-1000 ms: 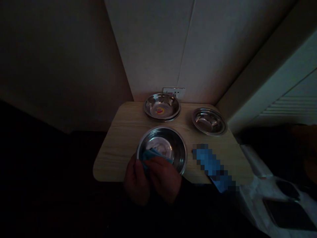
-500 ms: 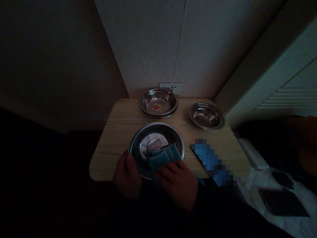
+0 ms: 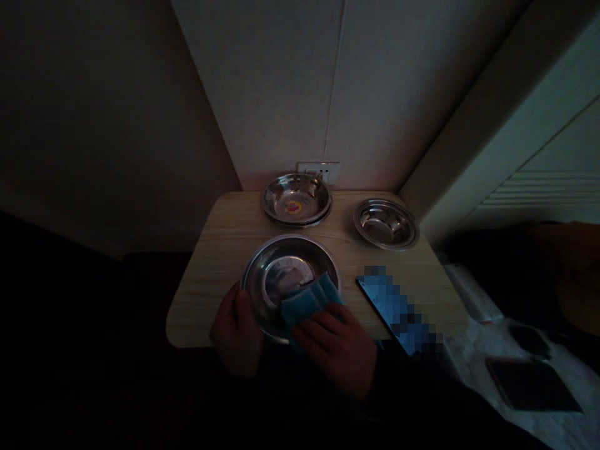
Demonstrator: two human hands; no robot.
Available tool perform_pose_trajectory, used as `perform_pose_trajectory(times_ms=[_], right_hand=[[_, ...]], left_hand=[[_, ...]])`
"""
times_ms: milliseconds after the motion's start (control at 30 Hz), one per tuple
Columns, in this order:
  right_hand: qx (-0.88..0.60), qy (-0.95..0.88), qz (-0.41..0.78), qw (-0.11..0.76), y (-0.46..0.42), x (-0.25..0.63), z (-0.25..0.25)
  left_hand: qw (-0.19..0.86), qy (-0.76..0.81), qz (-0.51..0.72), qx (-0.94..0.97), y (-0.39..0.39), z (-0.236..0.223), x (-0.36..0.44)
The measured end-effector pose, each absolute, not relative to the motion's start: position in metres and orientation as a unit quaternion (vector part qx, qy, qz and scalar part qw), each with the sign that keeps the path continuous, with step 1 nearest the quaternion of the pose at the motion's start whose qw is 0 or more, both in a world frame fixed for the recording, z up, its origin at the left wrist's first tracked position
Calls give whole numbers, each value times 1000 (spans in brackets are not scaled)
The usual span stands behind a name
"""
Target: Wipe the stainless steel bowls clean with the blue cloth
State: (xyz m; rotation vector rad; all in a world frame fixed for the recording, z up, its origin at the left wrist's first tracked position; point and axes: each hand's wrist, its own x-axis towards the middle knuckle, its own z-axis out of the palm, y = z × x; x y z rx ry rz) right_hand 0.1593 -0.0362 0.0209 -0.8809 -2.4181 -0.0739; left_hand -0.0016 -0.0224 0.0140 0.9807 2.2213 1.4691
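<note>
A shiny metal bowl (image 3: 262, 272) is at the front of a small wooden table, its inside facing up toward me. My left hand (image 3: 238, 331) grips its left rim, thumb on the upper side. A folded blue cloth (image 3: 312, 299) lies against the right part of the bowl's inside. My right hand (image 3: 335, 347) is closed on this cloth, with the fingers pressed over it. The lower right rim of the bowl is hidden behind the cloth and hand.
Stacked metal bowls (image 3: 296, 201) with a round sticker stand at the back, below a wall socket (image 3: 319, 170). More nested bowls (image 3: 387, 225) sit at the back right. A phone (image 3: 398, 312) lies on the table's (image 3: 201, 306) right. A dark flat object (image 3: 532, 384) lies beyond it.
The bowl is tilted slightly differently, and its inside looks lighter. My right hand and the cloth have shifted only slightly against it. The whole view has moved a little.
</note>
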Motion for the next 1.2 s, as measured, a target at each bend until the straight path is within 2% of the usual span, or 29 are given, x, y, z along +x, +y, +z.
perform_pose_trajectory(times_ms=[133,400,667,867,1100,1200], right_hand=[[-298,-914,-55,268,-33,185,23],[-367,-871,-30,326,-38,119,16],[-291,-924,-35,244,-32,174,23],[-368,-870,-17,327,-40,124,12],[-254,-933,-37,250,-25,189,22],[-257,-931,-53,254,-24,194,21]], left_hand=[[205,757,525,332,-17,11,-1],[189,764,516,339,-17,18,2],[202,748,515,366,-15,16,-3],[188,746,508,388,-14,21,-3],[257,725,499,399,-7,17,-16],[279,717,521,369,2,16,-13]])
